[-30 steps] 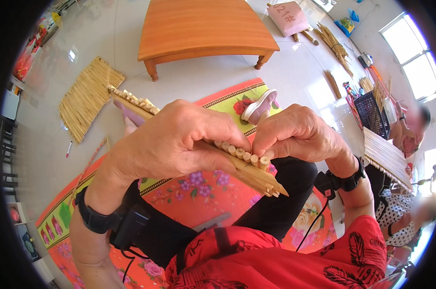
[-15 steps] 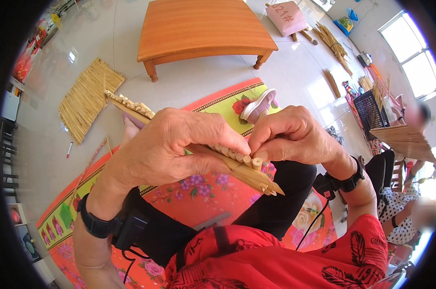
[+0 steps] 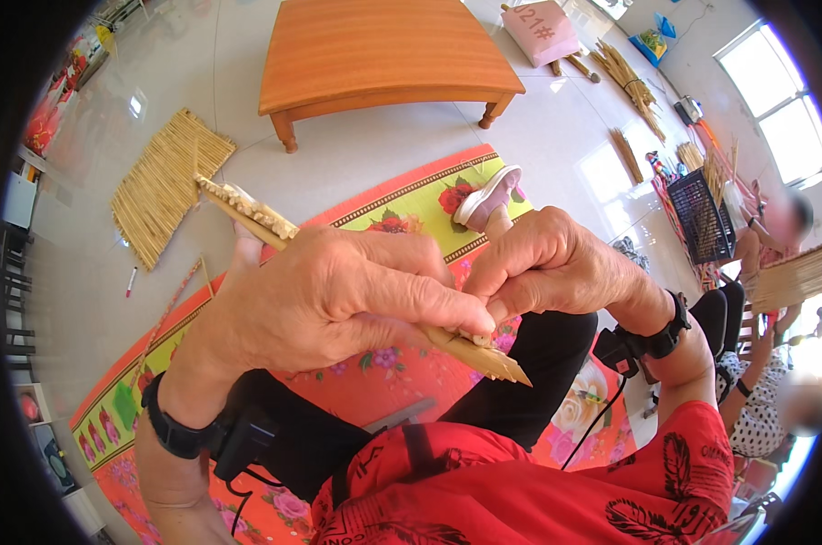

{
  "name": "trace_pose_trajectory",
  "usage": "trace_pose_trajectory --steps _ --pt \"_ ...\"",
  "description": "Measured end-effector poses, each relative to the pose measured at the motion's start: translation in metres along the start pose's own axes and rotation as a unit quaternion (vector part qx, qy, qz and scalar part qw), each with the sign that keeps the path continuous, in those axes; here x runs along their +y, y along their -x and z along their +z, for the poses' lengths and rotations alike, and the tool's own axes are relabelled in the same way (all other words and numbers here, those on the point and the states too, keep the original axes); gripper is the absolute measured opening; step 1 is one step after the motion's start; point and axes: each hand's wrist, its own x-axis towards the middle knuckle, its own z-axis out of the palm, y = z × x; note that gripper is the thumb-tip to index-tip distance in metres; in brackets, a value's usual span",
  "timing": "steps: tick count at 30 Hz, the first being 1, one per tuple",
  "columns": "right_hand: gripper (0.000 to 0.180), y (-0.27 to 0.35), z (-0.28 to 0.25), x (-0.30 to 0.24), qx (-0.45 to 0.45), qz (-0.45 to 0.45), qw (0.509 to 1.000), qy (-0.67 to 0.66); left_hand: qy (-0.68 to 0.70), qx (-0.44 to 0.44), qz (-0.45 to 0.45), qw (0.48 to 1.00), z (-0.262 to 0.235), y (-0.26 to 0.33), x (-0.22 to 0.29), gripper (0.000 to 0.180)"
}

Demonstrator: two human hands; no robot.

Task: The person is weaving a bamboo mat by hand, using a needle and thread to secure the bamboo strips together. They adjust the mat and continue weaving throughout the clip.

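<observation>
Straw bundle (image 3: 256,216) runs slantwise from upper left down to lower right, gripped mid-length by the left hand (image 3: 338,304); the right hand (image 3: 556,268) pinches its lower end, fingertips touching, above the flowered mat (image 3: 411,204).

Hidden: your left hand (image 3: 338,295) covers the mid-length of the reed bundle (image 3: 247,211); your right hand (image 3: 556,268) conceals its fingertips' hold. Blurred: person (image 3: 783,400) at right edge.

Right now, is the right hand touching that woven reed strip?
Touching: in the head view, the right hand pinches the reed strip with its fingertips, beside the left hand.
</observation>
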Motion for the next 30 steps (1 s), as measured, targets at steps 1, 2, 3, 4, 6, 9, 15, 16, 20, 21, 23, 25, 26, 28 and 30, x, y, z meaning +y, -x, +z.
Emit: trace_pose_trajectory --steps 1,2,3,4,6,9,15,16,20,21,23,25,26,28,30 --pt "0.016 -0.001 0.0 -0.001 -0.01 0.001 1.0 -0.002 -0.009 -0.006 0.001 1.0 -0.001 0.001 0.002 0.036" --pt "0.016 -0.001 0.0 -0.001 -0.021 0.003 1.0 -0.005 -0.018 -0.012 0.002 1.0 -0.001 0.002 0.004 0.034" --pt "0.017 -0.002 0.0 -0.002 -0.024 0.005 1.0 -0.006 -0.029 -0.009 0.011 0.999 -0.001 0.004 0.004 0.034" --pt "0.017 -0.001 0.001 -0.001 -0.024 0.009 1.0 -0.007 -0.037 -0.009 0.021 0.999 0.0 0.004 0.003 0.035" --pt "0.017 -0.001 0.002 -0.003 -0.031 -0.002 1.0 0.0 -0.048 0.006 0.037 0.998 0.003 0.006 0.001 0.036" --pt "0.016 -0.005 0.002 0.002 -0.022 -0.069 0.997 0.036 -0.067 0.04 0.037 0.996 0.009 0.022 0.017 0.036" --pt "0.011 0.023 0.004 0.025 0.087 0.016 0.996 -0.023 -0.088 0.058 0.043 0.994 0.021 0.053 0.027 0.025" --pt "0.011 0.016 0.017 0.024 0.075 -0.027 0.997 -0.017 -0.096 0.082 0.047 0.991 0.03 0.059 0.028 0.022" --pt "0.01 0.001 0.045 0.024 0.045 -0.164 0.984 0.043 -0.138 0.128 -0.009 0.982 0.044 0.085 0.03 0.013" --pt "0.01 -0.002 0.05 0.024 0.039 -0.196 0.978 0.064 -0.125 0.119 0.005 0.985 0.043 0.089 0.029 0.013" --pt "0.01 -0.005 0.055 0.029 0.028 -0.252 0.963 0.093 -0.096 0.105 0.042 0.989 0.041 0.089 0.023 0.014" --pt "0.012 -0.01 0.059 0.037 0.014 -0.304 0.948 0.095 -0.094 0.105 0.04 0.989 0.042 0.09 0.024 0.013" --pt "0.014 -0.014 0.062 0.04 0.012 -0.323 0.942 0.094 -0.093 0.106 0.039 0.989 0.044 0.09 0.024 0.013" --pt "0.017 -0.018 0.067 0.043 0.015 -0.35 0.932 0.092 -0.09 0.115 0.028 0.989 0.047 0.091 0.025 0.013" --pt "0.019 -0.019 0.071 0.044 0.026 -0.363 0.927 0.091 -0.083 0.118 0.024 0.989 0.047 0.091 0.026 0.013"
